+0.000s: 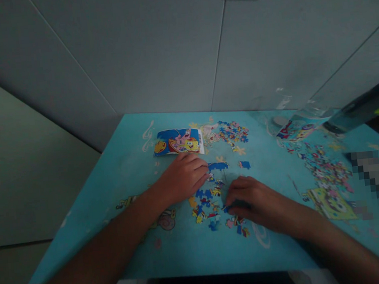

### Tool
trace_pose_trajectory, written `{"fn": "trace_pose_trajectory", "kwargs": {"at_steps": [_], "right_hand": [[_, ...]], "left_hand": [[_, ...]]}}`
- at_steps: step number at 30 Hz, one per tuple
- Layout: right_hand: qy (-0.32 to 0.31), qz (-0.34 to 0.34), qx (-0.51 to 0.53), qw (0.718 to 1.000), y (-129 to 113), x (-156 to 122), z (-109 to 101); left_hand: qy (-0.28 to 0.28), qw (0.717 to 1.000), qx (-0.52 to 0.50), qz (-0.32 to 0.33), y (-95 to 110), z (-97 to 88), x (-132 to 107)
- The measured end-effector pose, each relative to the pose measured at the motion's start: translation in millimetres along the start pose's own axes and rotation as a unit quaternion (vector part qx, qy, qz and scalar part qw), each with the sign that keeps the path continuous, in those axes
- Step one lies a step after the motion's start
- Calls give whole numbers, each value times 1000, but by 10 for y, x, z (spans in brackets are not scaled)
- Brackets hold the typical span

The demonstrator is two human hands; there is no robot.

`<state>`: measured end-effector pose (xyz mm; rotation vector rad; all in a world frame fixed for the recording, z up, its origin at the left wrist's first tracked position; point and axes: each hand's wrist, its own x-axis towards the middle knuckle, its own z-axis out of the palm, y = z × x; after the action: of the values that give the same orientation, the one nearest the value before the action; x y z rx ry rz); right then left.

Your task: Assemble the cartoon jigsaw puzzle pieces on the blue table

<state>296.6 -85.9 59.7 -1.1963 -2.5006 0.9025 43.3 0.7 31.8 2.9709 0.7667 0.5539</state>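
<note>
My left hand (188,175) rests on the table with its fingers lying flat and its fingertips at the left end of a joined blue puzzle strip (219,166). My right hand (248,196) is closed in a pinch on a small dark blue puzzle piece (227,209), partly hidden by the fingers. Between and below the hands lies a loose group of puzzle pieces (204,195), mostly blue and yellow. A separate blue piece (244,165) lies right of the strip. Behind my left hand is the cartoon picture card (178,141), showing a yellow and a pink figure.
A pile of puzzle pieces (233,132) lies at the back, and a larger one (327,166) spreads at the right. Beside that stand a clear plastic container (314,114) and a dark bottle (363,105). A grey wall (167,50) borders the turquoise table (101,204).
</note>
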Motion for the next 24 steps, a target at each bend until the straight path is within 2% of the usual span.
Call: {"fn": "trace_pose_trajectory", "kwargs": {"at_steps": [4, 12, 24], "right_hand": [[-3, 0, 14, 1000, 7, 4, 12], [14, 25, -25, 999, 76, 12, 33], [12, 8, 8, 1000, 45, 9, 12]], "left_hand": [[-1, 1000, 0, 1, 0, -5, 2], [0, 1000, -3, 0, -3, 7, 4], [13, 1000, 3, 7, -3, 15, -2]]}}
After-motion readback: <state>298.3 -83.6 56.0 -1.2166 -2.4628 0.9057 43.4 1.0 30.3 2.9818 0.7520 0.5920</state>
